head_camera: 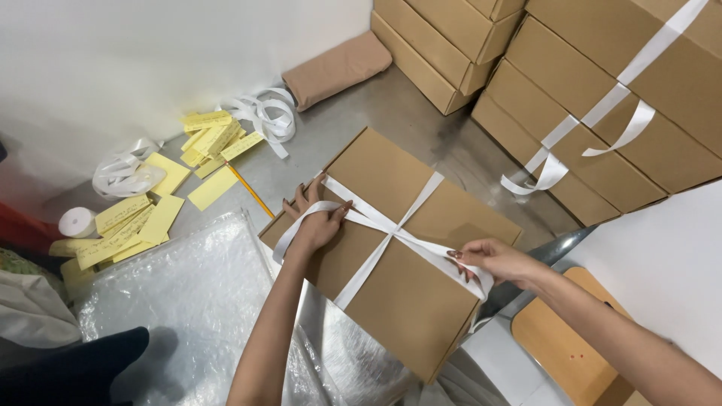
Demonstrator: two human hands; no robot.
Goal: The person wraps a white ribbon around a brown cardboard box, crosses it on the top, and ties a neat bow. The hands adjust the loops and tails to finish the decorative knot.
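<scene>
A flat brown cardboard box (406, 293) lies on the floor in front of me, with a white ribbon (391, 234) crossed over its lid. My left hand (316, 218) rests on the box's left edge and grips one end of the ribbon. My right hand (492, 261) is at the box's right edge, fingers pinched on the other ribbon end, which runs over the side.
Stacked brown boxes (602, 98), one tied with white ribbon, fill the top right. Yellow paper slips (162, 203), a pencil (252, 192), loose ribbon (267, 113) and a tape roll (77, 222) lie at left. Clear plastic bags (188, 301) sit beside the box. A wooden stool (564, 346) is lower right.
</scene>
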